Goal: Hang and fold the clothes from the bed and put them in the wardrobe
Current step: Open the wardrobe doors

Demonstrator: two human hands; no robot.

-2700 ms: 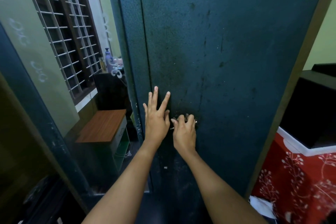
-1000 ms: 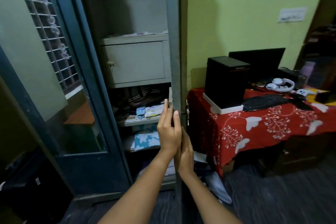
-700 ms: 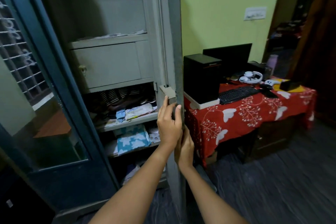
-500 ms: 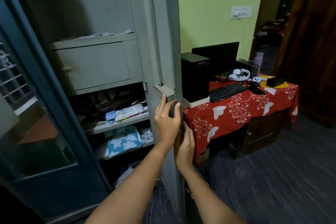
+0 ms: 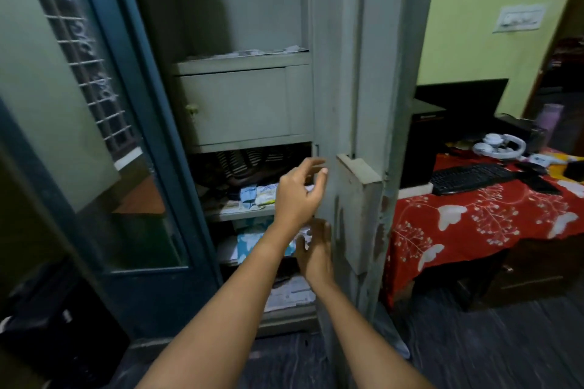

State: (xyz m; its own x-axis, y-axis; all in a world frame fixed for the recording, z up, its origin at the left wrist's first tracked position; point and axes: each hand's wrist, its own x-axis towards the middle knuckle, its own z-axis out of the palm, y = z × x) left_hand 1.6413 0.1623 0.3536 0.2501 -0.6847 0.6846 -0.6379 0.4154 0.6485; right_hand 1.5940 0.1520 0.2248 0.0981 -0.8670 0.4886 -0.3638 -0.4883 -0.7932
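The metal wardrobe stands open. Its right door (image 5: 354, 104) is swung out toward me, grey inner face showing, with a lock box (image 5: 358, 199) on it. My left hand (image 5: 298, 196) hovers just left of that door, fingers loosely curled, holding nothing. My right hand (image 5: 316, 251) lies lower, fingers straight, against the door's inner face. Inside are a closed grey locker (image 5: 240, 104) and shelves with striped cloth (image 5: 249, 161), packets and a blue patterned folded cloth (image 5: 249, 240). No bed or loose clothes are in view.
The wardrobe's left door (image 5: 94, 136), dark blue with a mirror, stands open at the left. To the right a table with a red patterned cloth (image 5: 474, 224) carries a black speaker, keyboard (image 5: 467, 177), monitor and white headphones (image 5: 499, 145). Dark floor lies below.
The right door has swung from shut to wide open. My left hand has let go of the door edge and my right hand has slid to its inner face.
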